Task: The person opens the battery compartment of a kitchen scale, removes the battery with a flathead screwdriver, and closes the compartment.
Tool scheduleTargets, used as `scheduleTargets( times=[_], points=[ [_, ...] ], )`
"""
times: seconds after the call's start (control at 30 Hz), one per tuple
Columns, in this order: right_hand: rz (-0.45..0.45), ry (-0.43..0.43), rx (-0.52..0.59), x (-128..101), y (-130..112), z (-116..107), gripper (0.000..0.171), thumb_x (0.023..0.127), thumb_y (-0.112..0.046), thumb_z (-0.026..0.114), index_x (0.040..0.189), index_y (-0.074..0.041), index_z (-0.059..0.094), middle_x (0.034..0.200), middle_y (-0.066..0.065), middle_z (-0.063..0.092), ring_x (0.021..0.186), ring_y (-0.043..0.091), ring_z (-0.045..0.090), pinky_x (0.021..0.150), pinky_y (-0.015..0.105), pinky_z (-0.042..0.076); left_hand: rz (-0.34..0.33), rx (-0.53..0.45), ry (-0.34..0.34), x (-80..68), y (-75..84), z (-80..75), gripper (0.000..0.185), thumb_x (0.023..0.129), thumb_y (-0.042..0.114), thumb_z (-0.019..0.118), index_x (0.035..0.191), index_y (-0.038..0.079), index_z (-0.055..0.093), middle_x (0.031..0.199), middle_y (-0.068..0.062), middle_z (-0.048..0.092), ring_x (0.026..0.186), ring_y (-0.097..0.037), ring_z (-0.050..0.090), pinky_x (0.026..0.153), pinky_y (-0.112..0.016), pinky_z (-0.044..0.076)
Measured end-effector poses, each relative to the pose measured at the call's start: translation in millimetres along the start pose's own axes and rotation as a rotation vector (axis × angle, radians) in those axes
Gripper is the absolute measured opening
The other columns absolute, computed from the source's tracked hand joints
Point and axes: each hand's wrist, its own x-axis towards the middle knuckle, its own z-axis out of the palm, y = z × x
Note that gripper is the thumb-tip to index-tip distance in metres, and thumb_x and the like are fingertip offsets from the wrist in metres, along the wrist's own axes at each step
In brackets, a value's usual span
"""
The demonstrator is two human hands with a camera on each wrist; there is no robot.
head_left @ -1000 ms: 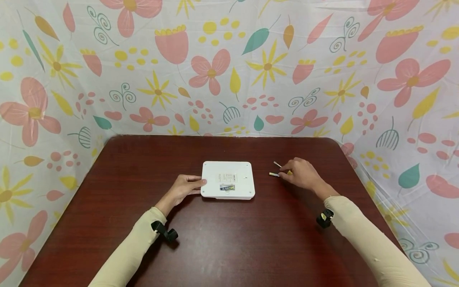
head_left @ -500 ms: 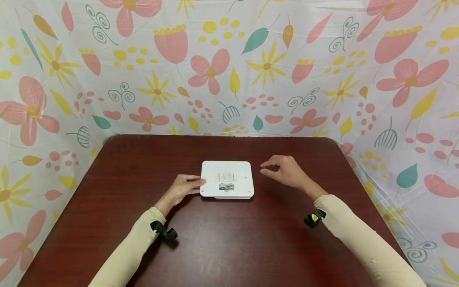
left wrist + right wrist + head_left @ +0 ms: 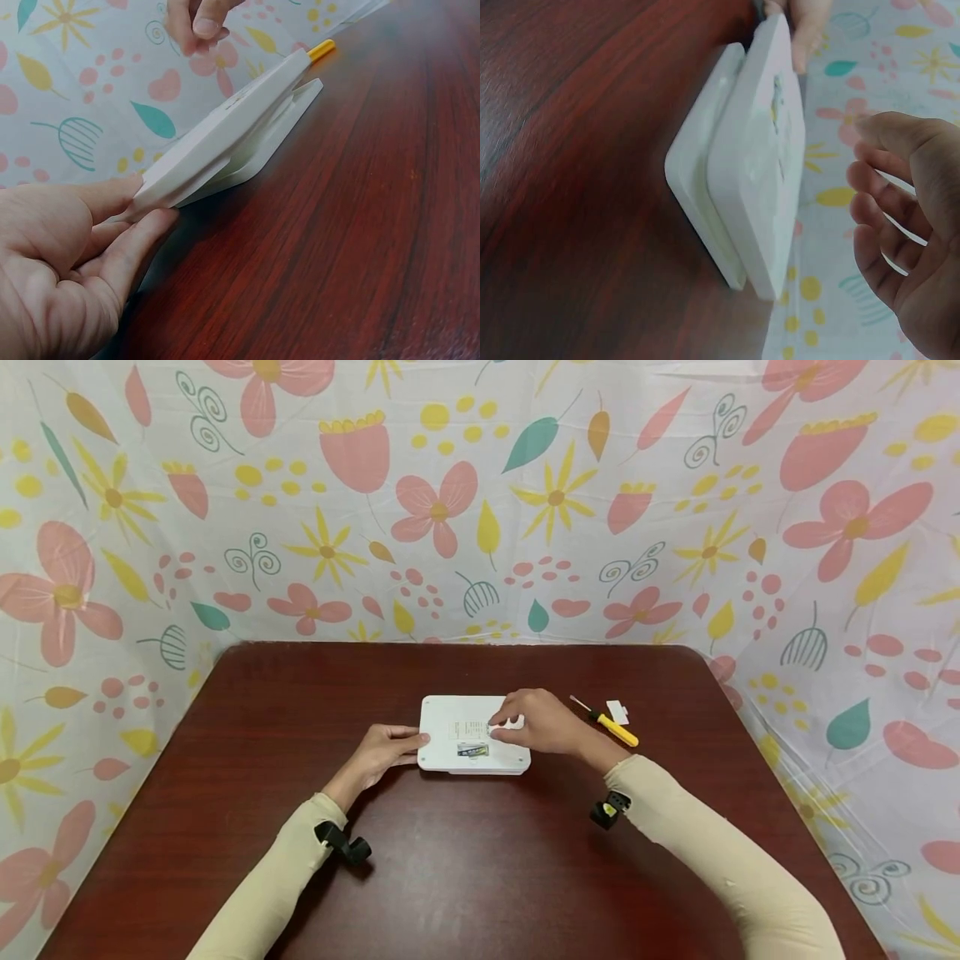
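Observation:
A flat white device [image 3: 438,714] lies on the table with a label and corner screws facing up. A small compartment in it shows a battery [image 3: 472,749]. My left hand [image 3: 386,750] grips its left edge, thumb on top and fingers beneath, as the left wrist view also shows. Above the device's right part hovers my right hand [image 3: 542,723], thumb and fingers loosely bent. In the right wrist view nothing shows between the fingers [image 3: 870,180]. Right of that hand lie a screwdriver [image 3: 618,729] with a yellow handle and a small white cover [image 3: 618,712].
The dark red wooden table [image 3: 465,852] ends at a flower-printed curtain [image 3: 442,510] at the back and along both sides. Black wrist cameras sit on both sleeves.
My right hand has moved left from beside the screwdriver to over the device. The screwdriver and cover now show; a battery seen beside the screwdriver is out of sight. My left hand stays put.

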Motion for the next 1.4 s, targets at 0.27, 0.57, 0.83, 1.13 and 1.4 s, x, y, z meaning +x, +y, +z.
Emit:
scheduleTargets(
  times=[0.27,0.57,0.83,1.13,1.4],
  points=[
    [-0.028,-0.08,-0.023,14.6,-4.1,20.2,0.019,0.09,-0.027,0.08,0.104,-0.016,0.083,0.095,-0.008,0.073,0.085,0.011,0.065,0.07,0.024,0.055,0.013,0.003,-0.007,1.1,-1.6,0.6,0.041,0.095,0.002,0.071,0.128,-0.019,0.059,0.111,-0.02,0.071,0.092,-0.017,0.071,0.087,-0.036,0.063],
    [-0.091,-0.151,-0.089,24.1,-14.1,28.2,0.011,0.09,-0.022,0.08,0.097,-0.015,0.084,0.089,-0.005,0.073,0.082,0.009,0.063,0.071,0.026,0.054,-0.005,-0.008,0.005,1.2,-2.1,-0.1,0.039,0.094,0.0,0.071,0.127,-0.019,0.06,0.11,-0.019,0.071,0.091,-0.017,0.072,0.086,-0.036,0.063],
    [-0.045,-0.199,-0.159,30.1,-17.6,31.9,0.005,0.088,-0.021,0.08,0.09,-0.02,0.084,0.086,-0.008,0.07,0.084,0.011,0.062,0.072,0.028,0.055,0.015,-0.006,-0.011,0.3,-1.2,-0.6,0.04,0.095,0.001,0.071,0.127,-0.02,0.059,0.112,-0.02,0.071,0.093,-0.018,0.071,0.087,-0.037,0.063],
    [-0.045,-0.254,-0.179,39.9,-27.1,29.1,0.031,0.088,-0.015,0.079,0.06,-0.024,0.067,0.06,-0.018,0.056,0.062,0.004,0.045,0.055,0.021,0.039,0.006,-0.003,-0.011,0.7,-0.2,-1.4,0.042,0.095,0.002,0.071,0.129,-0.021,0.057,0.112,-0.021,0.071,0.094,-0.018,0.071,0.088,-0.037,0.063],
    [-0.036,-0.306,-0.213,46.1,-35.5,27.7,0.052,0.084,-0.003,0.074,0.052,-0.022,0.037,0.053,-0.012,0.019,0.055,0.008,0.018,0.052,0.024,0.015,-0.002,0.019,-0.002,-0.3,1.1,-0.3,0.04,0.095,0.003,0.071,0.127,-0.019,0.06,0.112,-0.019,0.07,0.094,-0.018,0.071,0.087,-0.037,0.063]
  ],
)
